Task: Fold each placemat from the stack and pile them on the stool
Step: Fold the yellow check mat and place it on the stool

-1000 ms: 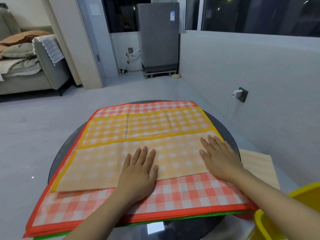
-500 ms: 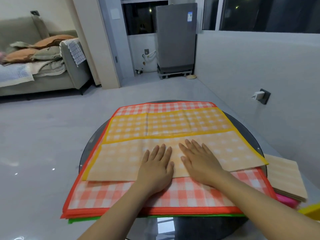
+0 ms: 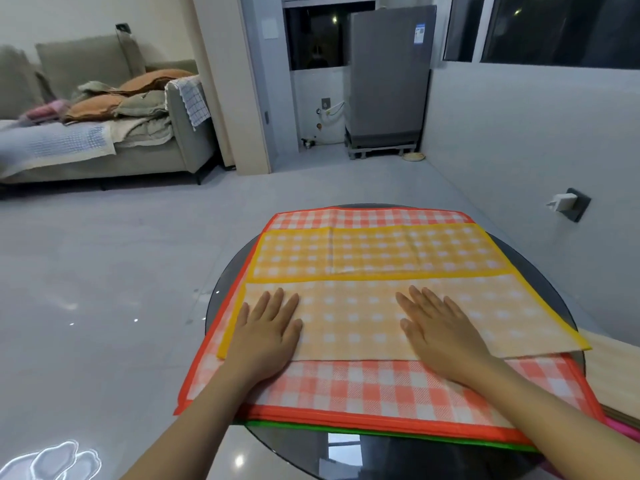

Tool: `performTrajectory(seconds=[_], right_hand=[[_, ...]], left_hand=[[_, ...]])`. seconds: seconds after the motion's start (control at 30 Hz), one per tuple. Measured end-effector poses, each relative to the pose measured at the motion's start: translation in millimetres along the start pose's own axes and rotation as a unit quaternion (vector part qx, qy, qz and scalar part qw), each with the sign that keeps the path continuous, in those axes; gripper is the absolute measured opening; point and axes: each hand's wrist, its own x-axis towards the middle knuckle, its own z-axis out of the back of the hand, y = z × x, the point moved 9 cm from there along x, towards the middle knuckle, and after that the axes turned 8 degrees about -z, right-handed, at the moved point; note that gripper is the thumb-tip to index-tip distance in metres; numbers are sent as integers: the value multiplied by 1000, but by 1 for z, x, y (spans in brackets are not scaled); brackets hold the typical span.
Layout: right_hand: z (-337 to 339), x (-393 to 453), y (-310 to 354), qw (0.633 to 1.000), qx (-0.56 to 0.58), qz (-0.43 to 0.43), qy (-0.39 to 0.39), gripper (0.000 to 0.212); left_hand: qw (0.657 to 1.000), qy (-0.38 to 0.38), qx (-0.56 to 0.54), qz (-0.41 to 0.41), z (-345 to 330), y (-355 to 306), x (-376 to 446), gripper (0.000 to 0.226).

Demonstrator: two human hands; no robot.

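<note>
A yellow checked placemat (image 3: 374, 258) lies on top of the stack, its near half folded up so the pale underside (image 3: 349, 317) faces me. My left hand (image 3: 266, 327) lies flat on the left end of that folded flap, fingers straight. My right hand (image 3: 440, 327) presses flat on the flap right of its middle. Beneath it lies an orange checked placemat (image 3: 377, 389) with a red border, and a green edge (image 3: 398, 436) of a lower mat shows at the front. The stack rests on a round dark glass table (image 3: 398, 462).
A pale wooden surface (image 3: 620, 386) with a pink edge under it sits at the right, beside the table. A wall socket with a white plug (image 3: 562, 204) is on the right wall. A sofa (image 3: 104, 133) and a grey fridge (image 3: 388, 77) stand far back across the tiled floor.
My hands have slid apart along the folded flap: the left one toward its left end, the right one a little to the right. The camera view has turned leftward.
</note>
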Motion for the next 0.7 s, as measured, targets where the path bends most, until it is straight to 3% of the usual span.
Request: performTrajectory(seconds=[0.23,0.47,0.7], right_hand=[[32,19,0,999,21,12,-32,48],[53,109,-10,998,18,-1,-57,45],[59,194,-16,995,-5,1,-96,42]], left_hand=[[999,-13,-25,-18,24,-22,24,49],[995,-48,-81,-20,60,-46,120,41],[992,-57,-107,-23,43,-45,223,39]])
